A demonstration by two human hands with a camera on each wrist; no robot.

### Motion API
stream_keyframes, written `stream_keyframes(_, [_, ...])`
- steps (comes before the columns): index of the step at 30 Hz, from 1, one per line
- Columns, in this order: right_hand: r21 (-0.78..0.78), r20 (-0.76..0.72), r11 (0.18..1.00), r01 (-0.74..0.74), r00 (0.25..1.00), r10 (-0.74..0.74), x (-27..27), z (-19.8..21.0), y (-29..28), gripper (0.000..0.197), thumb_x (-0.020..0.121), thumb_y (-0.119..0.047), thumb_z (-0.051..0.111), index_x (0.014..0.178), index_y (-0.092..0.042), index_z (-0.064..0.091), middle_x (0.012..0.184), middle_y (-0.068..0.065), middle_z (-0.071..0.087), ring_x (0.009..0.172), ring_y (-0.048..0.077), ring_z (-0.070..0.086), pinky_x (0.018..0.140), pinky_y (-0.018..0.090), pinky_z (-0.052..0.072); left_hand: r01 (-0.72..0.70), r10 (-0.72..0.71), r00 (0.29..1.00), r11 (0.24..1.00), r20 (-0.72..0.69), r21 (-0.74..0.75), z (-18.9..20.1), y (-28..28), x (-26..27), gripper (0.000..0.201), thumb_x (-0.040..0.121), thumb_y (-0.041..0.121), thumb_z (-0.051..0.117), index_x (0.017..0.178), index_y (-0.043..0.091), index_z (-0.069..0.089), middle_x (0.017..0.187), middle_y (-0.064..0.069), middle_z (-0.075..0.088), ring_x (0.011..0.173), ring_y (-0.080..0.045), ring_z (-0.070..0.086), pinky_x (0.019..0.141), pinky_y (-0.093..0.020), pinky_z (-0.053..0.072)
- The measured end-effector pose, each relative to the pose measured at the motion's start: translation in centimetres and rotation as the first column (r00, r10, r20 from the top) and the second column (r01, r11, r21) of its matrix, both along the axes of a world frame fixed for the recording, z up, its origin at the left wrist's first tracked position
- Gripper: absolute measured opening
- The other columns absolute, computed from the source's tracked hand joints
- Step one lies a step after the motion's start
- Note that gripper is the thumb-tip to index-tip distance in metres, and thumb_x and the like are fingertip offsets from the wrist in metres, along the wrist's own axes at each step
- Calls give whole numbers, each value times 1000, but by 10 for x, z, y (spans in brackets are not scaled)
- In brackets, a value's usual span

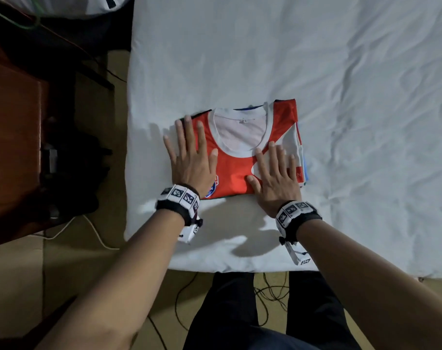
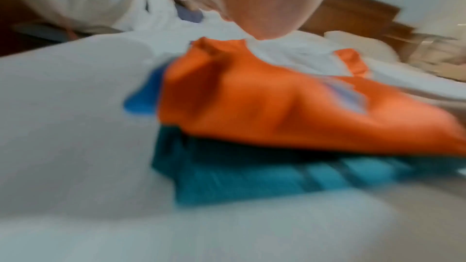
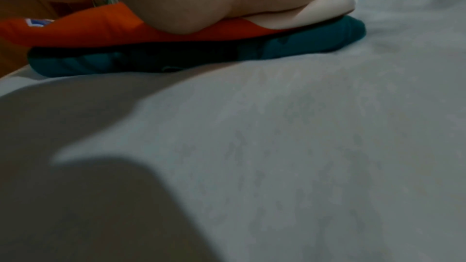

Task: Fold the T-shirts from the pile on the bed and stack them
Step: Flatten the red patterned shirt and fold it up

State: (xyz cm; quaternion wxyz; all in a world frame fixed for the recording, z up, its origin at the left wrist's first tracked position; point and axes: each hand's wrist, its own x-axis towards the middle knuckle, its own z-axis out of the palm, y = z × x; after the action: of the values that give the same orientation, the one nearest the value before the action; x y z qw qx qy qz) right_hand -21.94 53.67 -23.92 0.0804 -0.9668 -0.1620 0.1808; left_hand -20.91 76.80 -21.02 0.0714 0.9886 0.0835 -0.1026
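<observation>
A folded orange T-shirt (image 1: 236,170) with a white collar lies on top of a small stack on the white bed sheet (image 1: 316,72). Under it the wrist views show a folded teal shirt (image 2: 264,180), teal shirt (image 3: 315,41), with a blue edge beside it. My left hand (image 1: 189,152) lies flat, fingers straight and spread, on the stack's left side. Flat on the right side presses my right hand (image 1: 275,170). The orange shirt (image 2: 264,107) fills the left wrist view, blurred; the orange shirt (image 3: 75,29) sits under my palm in the right wrist view.
The bed's near edge (image 1: 240,270) runs just in front of my legs. Left of the bed stand dark wooden furniture (image 1: 12,147) and cables on the floor (image 1: 96,233). A white item (image 1: 63,3) lies at the top left. The sheet stretches wide to the right.
</observation>
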Motion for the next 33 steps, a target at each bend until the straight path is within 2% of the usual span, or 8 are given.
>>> stream_keyframes(3, [2,-6,1000,-11,1000,11,-4,5,-8,69,104,-61,23,163,-27,14,170,11,10,156,32,9,125,55,7,211,-214,974,976,-78,-46,-11,-23,-49,74,103,51,27,163,10,14,171,-15,5,158,-33,2,124,-63,5])
stream_keyframes(7, [-41,-110,999,-22,994,17,1,22,-18,69,102,-55,26,163,-25,11,170,6,10,156,28,10,124,55,9,-47,32,965,998,-262,-50,-14,-3,-62,72,105,51,16,163,9,11,172,-9,0,158,-29,2,124,-61,12])
stream_keyframes(10, [-122,-220,992,3,975,-30,5,47,-24,67,104,-47,28,162,-22,9,171,4,4,157,26,3,124,57,6,-69,50,942,997,-333,-45,17,-1,-43,68,107,46,21,163,9,9,171,-13,-5,158,-33,-6,124,-63,5])
stream_keyframes(13, [-132,-290,984,120,944,-154,12,84,-31,59,105,-43,28,158,-18,20,170,5,5,157,24,0,125,54,4,36,-54,942,998,-330,-59,61,-13,-23,61,108,43,30,161,15,21,171,-15,6,157,-36,-1,123,-63,7])
stream_keyframes(17, [-82,-238,973,214,944,-228,25,151,-55,53,103,-38,40,151,-17,35,164,4,25,153,22,19,120,46,24,180,-202,934,978,-296,-102,127,-47,8,43,105,32,38,144,17,46,162,-12,27,151,-36,21,119,-58,25])
stream_keyframes(22, [-40,-144,933,357,922,-359,29,227,-110,44,102,-38,44,143,-22,48,151,-2,48,136,21,46,109,39,36,353,-387,893,919,-229,-178,204,-125,50,33,103,28,39,131,19,55,138,-8,55,128,-33,52,105,-49,41])
stream_keyframes(28, [-25,-94,848,530,843,-530,24,290,-202,37,101,-38,46,136,-26,54,136,-1,59,121,23,58,98,37,45,563,-607,774,790,-181,-242,277,-258,84,43,106,37,36,146,24,46,143,-6,56,126,-31,56,102,-43,45])
stream_keyframes(33, [6,-40,787,617,786,-616,23,320,-304,30,100,-38,47,124,-24,59,128,1,62,114,26,61,93,37,47,690,-721,660,693,-214,-207,314,-377,97,45,106,43,40,147,27,47,146,-5,56,127,-29,57,101,-39,44])
